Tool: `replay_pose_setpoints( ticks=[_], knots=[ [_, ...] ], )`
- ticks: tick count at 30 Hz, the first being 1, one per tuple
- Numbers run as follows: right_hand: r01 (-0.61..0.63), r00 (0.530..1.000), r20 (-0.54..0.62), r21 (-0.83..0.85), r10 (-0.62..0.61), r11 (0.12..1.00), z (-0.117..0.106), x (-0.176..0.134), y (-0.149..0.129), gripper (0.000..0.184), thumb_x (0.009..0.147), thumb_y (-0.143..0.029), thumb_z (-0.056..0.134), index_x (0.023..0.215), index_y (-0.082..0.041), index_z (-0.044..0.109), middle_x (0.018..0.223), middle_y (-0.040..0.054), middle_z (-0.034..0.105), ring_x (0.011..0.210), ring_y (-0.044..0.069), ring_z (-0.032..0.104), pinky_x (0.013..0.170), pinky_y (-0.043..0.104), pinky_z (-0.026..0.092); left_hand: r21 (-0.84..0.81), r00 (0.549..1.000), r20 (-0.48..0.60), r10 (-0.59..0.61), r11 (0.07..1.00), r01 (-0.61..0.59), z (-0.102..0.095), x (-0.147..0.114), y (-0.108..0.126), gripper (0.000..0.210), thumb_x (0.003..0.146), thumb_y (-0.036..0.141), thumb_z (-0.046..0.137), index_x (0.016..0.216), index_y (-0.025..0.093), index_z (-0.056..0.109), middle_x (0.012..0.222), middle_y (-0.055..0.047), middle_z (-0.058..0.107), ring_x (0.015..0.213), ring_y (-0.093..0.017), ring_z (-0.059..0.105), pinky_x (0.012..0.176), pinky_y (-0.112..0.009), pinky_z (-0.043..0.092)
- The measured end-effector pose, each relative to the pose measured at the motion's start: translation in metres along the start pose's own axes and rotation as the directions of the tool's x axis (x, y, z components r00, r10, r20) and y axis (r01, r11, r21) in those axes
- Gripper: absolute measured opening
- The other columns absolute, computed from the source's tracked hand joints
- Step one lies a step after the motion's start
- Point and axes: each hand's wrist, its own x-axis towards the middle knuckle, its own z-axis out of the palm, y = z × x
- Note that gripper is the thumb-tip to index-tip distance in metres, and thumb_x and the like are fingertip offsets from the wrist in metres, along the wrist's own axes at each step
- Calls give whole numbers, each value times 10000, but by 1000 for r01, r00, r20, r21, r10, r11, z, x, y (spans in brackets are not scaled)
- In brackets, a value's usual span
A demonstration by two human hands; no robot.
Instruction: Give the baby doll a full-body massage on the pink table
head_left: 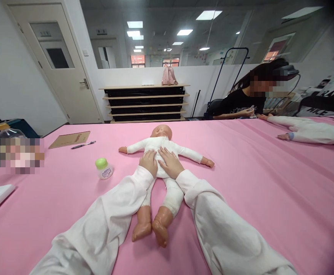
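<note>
While the plastic doll (161,147) lies face-up mid-table, its soft white suit is pressed by the left hand (149,161) and right hand (171,163), fingers flat together.

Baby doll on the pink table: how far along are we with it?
Done: the baby doll lies face up, arms spread, in its white suit. In hand: the left hand and right hand both rest flat on its belly. Left: the green-capped bottle stands shut beside it, untouched; the doll's bare feet are not handled.
</note>
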Motion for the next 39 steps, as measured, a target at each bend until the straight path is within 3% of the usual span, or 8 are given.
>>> replay_pose_setpoints(
  ticks=[8, 15, 20, 23, 27, 30, 35, 39],
  knots=[
    [104, 985, -146, 115, -86, 988, 2, -2, 1, 391, 873, -377, 333, 1162, -199, 528, 1196, 16, 507, 1188, 116, 417, 1023, 259, 338, 64, 999, -48, 5, 998, -2, 4, 1, -4, 457, 760, 149, 364, 1204, 149, 474, 1314, -26, 372, 1249, -163, 330, 1080, -360, 313],
    [-61, 940, -326, 145, 105, 988, -3, -6, -1, 534, 887, -455, 217, 666, -135, 583, 682, 42, 579, 649, 85, 512, 644, 210, 377, 48, 983, -61, 172, 984, -170, 0, -4, -1, 255, 752, 128, 372, 814, 174, 616, 856, -27, 588, 891, -117, 498, 863, -277, 428],
    [52, 959, -284, 203, 8, 978, 2, -1, 2, 475, 887, -409, 215, 1167, -147, 495, 1224, 65, 467, 1178, 138, 399, 1023, 298, 321, 75, 982, -97, 162, 985, -155, 0, -4, 4, 400, 788, 217, 371, 1165, 156, 490, 1244, -31, 437, 1183, -134, 376, 1052, -309, 330],
    [-55, 994, -87, 105, 64, 993, 5, 3, 2, 523, 883, -410, 215, 1356, -191, 264, 1412, 36, 178, 1339, 191, 128, 1094, 481, 150, 125, 998, 39, 59, 990, -63, 0, -3, 7, 514, 833, 301, 313, 1311, 113, 333, 1382, -67, 244, 1310, -190, 221, 1118, -390, 228],
    [-244, 968, -42, 50, 246, 968, 8, 5, 1, 615, 868, -441, 251, 1391, -132, 153, 1429, 72, 27, 1347, 230, 79, 1082, 507, 164, 226, 988, 46, -149, 965, 135, -1, -5, 15, 553, 824, 372, 360, 1331, 154, 317, 1389, -132, 186, 1314, -295, 188, 1095, -479, 199],
    [-247, 964, -91, 58, 251, 967, 10, 4, 0, 597, 858, -406, 307, 1367, -101, 244, 1417, 85, 124, 1339, 218, 140, 1107, 442, 195, 264, 990, 17, -143, 955, 134, -1, -8, 17, 548, 824, 371, 368, 1295, 90, 376, 1337, -188, 273, 1269, -299, 290, 1078, -466, 248],
    [37, 977, -213, 171, 0, 985, 13, 0, 3, 433, 854, -259, 290, 1213, -142, 501, 1285, 23, 416, 1235, 98, 370, 1103, 257, 297, 157, 981, 117, 156, 972, -174, 1, -5, 11, 430, 842, 208, 284, 1204, 78, 476, 1240, -107, 445, 1212, -163, 404, 1072, -318, 347],
    [46, 979, -206, 222, 1, 974, 13, -1, 7, 443, 852, -289, 300, 1239, -155, 470, 1311, 10, 382, 1253, 95, 342, 1121, 290, 259, 102, 972, 158, 175, 976, -192, 1, 0, 7, 452, 827, 192, 295, 1247, 81, 423, 1300, -88, 380, 1258, -127, 342, 1120, -309, 285]
  ],
)
